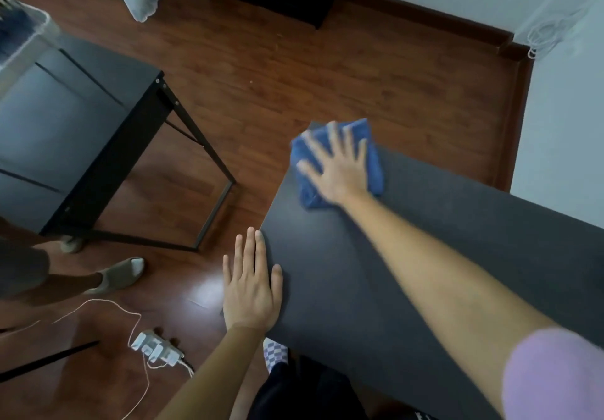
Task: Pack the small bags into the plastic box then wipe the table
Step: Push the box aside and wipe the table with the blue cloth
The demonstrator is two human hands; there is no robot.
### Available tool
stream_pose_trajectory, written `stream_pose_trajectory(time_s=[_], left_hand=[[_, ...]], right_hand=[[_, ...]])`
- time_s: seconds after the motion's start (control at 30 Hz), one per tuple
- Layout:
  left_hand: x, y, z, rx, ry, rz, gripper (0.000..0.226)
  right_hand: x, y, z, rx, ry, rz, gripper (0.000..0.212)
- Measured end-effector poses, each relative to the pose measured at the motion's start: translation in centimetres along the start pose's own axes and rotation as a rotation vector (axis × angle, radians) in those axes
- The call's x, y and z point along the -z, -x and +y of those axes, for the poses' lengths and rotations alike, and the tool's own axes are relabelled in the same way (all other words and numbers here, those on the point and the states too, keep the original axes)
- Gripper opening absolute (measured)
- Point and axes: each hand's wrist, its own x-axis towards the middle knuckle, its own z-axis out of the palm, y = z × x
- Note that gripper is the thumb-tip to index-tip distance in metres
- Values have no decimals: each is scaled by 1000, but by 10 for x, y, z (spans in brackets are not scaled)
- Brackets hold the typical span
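Now right hand (338, 171), fingers splayed, presses cloth (374, 158); left hand (251, 292) flat on table (359, 272).

Dim, soft light; floor (209, 292) glare; right hand (340, 171) seemingly motion-blurred; edges bowed.

blue cloth (340, 161), bunched, on table (343, 272) corner

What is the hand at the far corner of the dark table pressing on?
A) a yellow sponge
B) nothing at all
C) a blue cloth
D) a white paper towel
C: the right hand lies flat, fingers spread, on a folded blue cloth at the far corner of the dark table.
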Motion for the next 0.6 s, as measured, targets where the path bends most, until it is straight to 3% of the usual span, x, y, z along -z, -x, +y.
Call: stream_pose_trajectory(time_s=[0.13,0.2,0.27,0.37,0.5,0.57,0.6], left_hand=[[-2,1,-2,-4,11,0,65],[-1,2,-2,-7,21,0,65],[-2,2,-1,-5,28,2,65],[-2,1,0,-8,29,3,66],[-2,-1,-2,-12,13,7,66],[-3,0,-2,-8,7,11,66],[-3,0,-1,-8,-4,17,66]], right_hand=[[23,30,116,-606,-34,96,67],[29,87,144,-789,-90,125,71],[17,135,123,-843,-75,143,71],[-12,162,36,-514,24,118,65],[-23,90,-35,37,6,29,61],[-8,41,-18,55,-7,-20,61],[0,23,3,-42,-15,-17,61]])
